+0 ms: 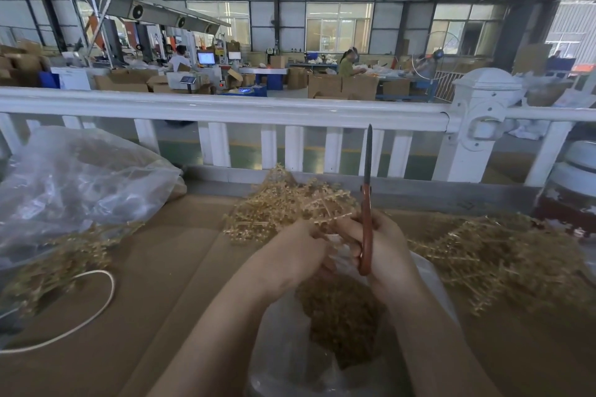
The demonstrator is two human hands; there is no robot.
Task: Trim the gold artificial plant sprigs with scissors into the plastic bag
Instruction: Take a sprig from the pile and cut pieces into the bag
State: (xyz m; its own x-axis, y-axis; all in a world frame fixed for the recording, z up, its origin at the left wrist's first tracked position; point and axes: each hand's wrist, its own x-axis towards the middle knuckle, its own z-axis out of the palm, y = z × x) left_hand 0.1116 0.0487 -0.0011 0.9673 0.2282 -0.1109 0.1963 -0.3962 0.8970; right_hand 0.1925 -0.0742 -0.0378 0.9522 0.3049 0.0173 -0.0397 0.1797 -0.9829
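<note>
The person is standing at a brown cardboard-covered table (154,267), working just above the mouth of a clear plastic bag (290,358) that is sitting at the table's near edge and already holding a dark heap of gold trimmings (338,309). The left hand (296,251) is curling its fingers around the stems of a bunch of gold artificial plant sprigs (283,206), which is fanning out toward the far edge. The right hand (383,245) is gripping the red-handled scissors (367,203), and the dark blades are pointing straight up with the blades closed together, not yet biting any stem.

From where I am watching, the main risk is the left fingertips: they are sitting very close to the scissor pivot, and a hasty snip could be nipping skin instead of stem. The bunch is also hanging partly beyond the bag's mouth, so cut pieces may be falling on the cardboard rather than inside. The bag's soft rim is looking slack and could be folding shut under the wrists.

A larger pile of uncut gold sprigs (503,255) is lying toward the right edge, another blurry cluster (61,261) near the left edge beside a loop of white cord (96,300), and a second crumpled clear bag (80,184) is resting at the far left corner.
</note>
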